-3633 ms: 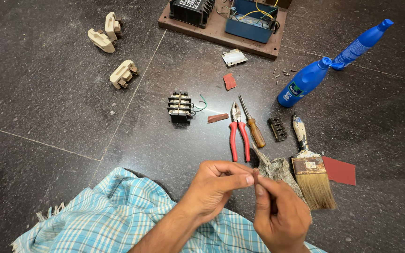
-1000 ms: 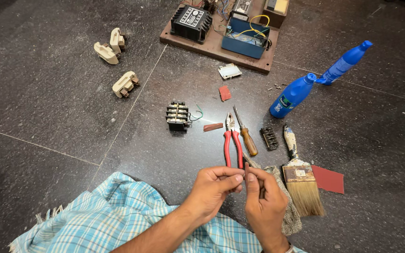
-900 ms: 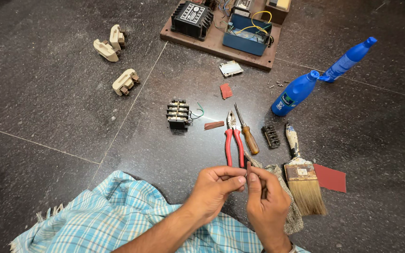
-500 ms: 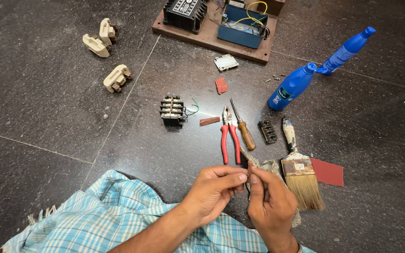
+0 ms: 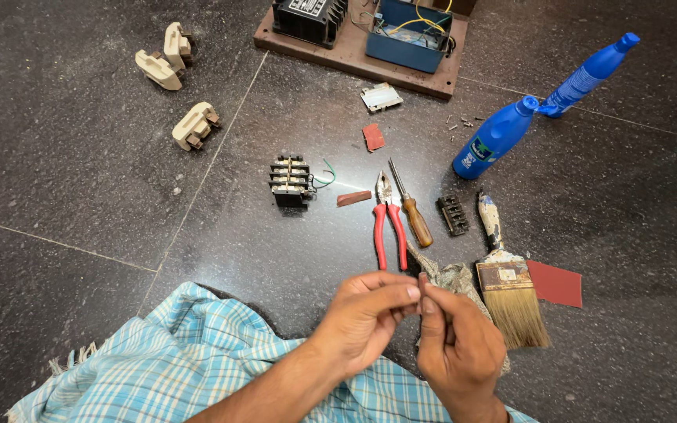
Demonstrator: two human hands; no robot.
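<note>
— Fingertips pinch something tiny between the two hands; it sits right where the left hand (image 5: 366,317) and the right hand (image 5: 456,352) meet, low in the view, above the blue checked cloth (image 5: 197,364). What it is, I cannot tell: the fingers hide it.

— How do the hands stand?

— Together, thumbs and forefingers touching tip to tip. The left comes in from the lower left with the forearm over the cloth, fingers curled and closed on the small piece. The right rises from the bottom edge, its fingers bunched upward against the left's, also pinched shut.

— And what lies about them?

— On the dark stone floor (image 5: 64,196), just beyond the knuckles, a grey rag (image 5: 452,276), and beside it a worn paintbrush (image 5: 507,286) with a red sandpaper square (image 5: 555,283) to its right. Further out lie red-handled pliers (image 5: 388,223) and a wooden-handled screwdriver (image 5: 410,205) side by side, with a small black terminal strip (image 5: 454,215) near them. A black switch block (image 5: 290,182) with a green wire lies to the left. Two blue plastic bottles (image 5: 499,139) lie nose to base at the right. Three cream fuse holders (image 5: 193,125) are at the upper left, and a wooden board (image 5: 354,56) with a blue box is at the top.
</note>
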